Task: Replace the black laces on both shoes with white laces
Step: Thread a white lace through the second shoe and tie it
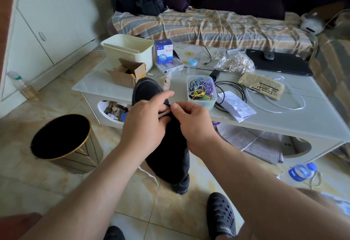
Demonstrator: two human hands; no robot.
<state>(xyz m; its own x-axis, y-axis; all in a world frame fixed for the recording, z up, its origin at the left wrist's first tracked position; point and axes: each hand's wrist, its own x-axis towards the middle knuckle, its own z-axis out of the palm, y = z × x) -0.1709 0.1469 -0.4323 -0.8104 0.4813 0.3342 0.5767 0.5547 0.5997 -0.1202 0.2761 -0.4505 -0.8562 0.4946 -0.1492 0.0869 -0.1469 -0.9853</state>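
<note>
1. Holding a black shoe [149,90] up in front of the low white table [284,118], both hands meet at the middle of the frame, with the toe of the shoe pointing away and its heel end hanging down towards the tiled floor.
2. The left hand [144,124] is curled around the shoe from the left, its thumb and fingers pressing on a pale strip of white lace [164,113] lying across the top of the shoe.
3. The right hand [193,124] comes in from the right, thumb and forefinger pinched together on the same lace right where it meets the left thumb.
4. A loose end of white lace hangs below the left forearm, near the floor.
5. Another white lace [284,97] lies in loops on the right part of the table, beside a folded newspaper [263,86].
6. A clear tub of coloured wires [201,92] stands on the table just right of the shoe.
7. A black, gold-rimmed bin [62,137] stands on the floor to the left.
8. The person's foot in a black perforated clog [220,215] rests on the near floor.
</note>
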